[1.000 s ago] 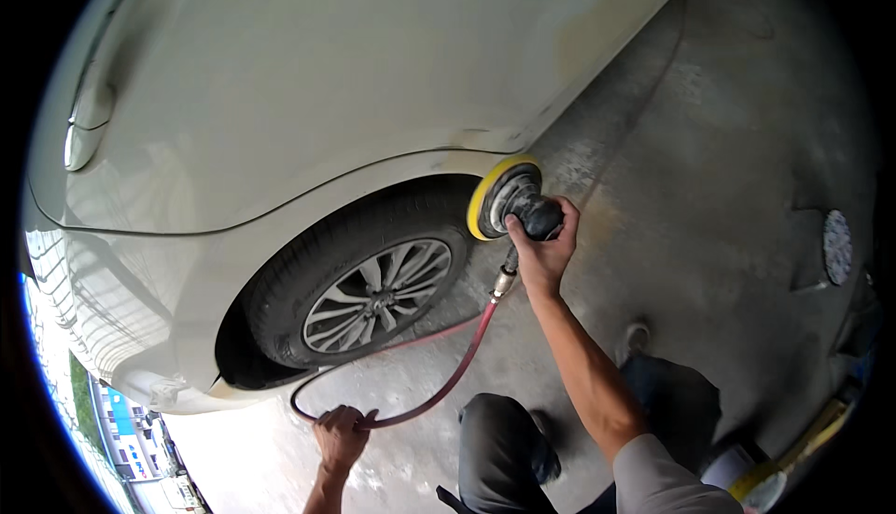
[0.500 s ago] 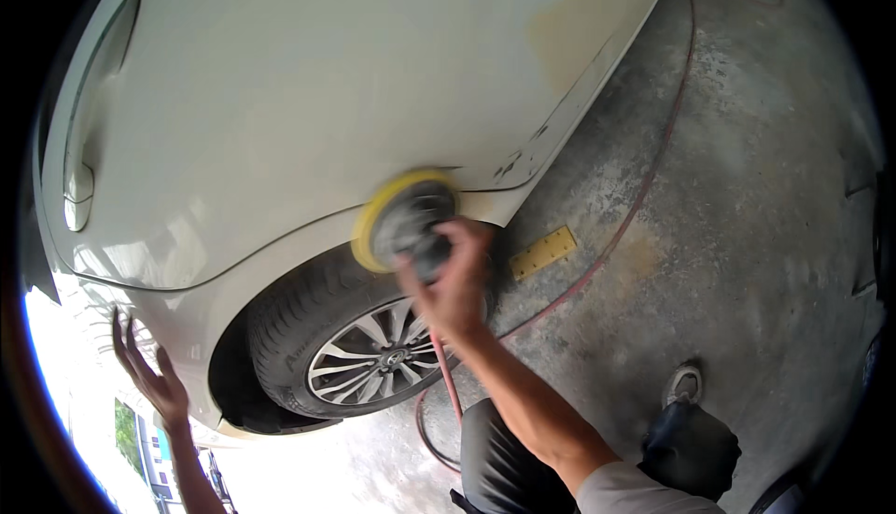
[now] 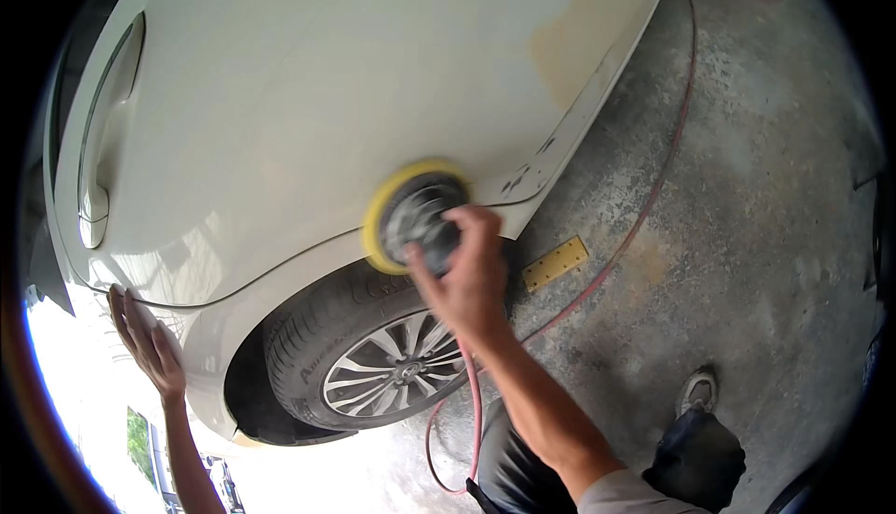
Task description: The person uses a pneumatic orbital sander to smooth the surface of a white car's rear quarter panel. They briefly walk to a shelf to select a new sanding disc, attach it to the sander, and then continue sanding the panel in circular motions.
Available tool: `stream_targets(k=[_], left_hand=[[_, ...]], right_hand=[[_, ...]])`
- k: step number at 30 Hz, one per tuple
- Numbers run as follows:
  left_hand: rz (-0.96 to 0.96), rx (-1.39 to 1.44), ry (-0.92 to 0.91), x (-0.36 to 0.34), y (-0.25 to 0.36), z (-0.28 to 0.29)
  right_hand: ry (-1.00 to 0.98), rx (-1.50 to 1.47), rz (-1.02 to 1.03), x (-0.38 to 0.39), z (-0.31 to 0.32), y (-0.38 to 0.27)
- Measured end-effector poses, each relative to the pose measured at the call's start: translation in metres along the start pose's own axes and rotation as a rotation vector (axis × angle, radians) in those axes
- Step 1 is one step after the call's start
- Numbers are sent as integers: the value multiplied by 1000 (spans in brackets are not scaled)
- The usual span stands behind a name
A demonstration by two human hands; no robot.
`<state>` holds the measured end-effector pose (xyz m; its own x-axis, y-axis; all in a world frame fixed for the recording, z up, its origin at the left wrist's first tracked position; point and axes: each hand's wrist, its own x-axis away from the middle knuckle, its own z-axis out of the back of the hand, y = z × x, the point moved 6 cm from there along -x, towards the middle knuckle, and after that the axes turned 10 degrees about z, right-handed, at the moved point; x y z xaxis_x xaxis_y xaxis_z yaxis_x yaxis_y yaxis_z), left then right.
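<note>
A second ago the left hand [image 3: 149, 351] gripped the hose [image 3: 476, 402]; now it has let go, fingers stretched out flat and holding nothing, seemingly laid on the car body [image 3: 280, 140] near the upper end of the door seam. The right hand [image 3: 467, 276] is wrapped around the round polisher [image 3: 420, 220], which has shifted from beyond the door's lower corner to lie over the door's rear edge, where the wheel arch rim passes above the tyre [image 3: 308, 351]. Its yellow pad [image 3: 375, 225] faces the panel (contact is hard to confirm, given the blur). In my judgement, the tool is now at the working surface, guided one-handed, while the left hand steadies the body.
</note>
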<state>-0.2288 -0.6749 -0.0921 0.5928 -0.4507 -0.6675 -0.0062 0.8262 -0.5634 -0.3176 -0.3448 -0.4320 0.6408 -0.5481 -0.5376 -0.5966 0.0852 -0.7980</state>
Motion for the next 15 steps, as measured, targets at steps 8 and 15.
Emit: stream_targets(k=[8, 15], left_hand=[[-3, 21, 25, -2, 1, -7], [-74, -2, 12, -5, -1, -3]], right_hand=[[197, 7, -270, -4, 30, 74], [-111, -141, 107, 21, -38, -59]])
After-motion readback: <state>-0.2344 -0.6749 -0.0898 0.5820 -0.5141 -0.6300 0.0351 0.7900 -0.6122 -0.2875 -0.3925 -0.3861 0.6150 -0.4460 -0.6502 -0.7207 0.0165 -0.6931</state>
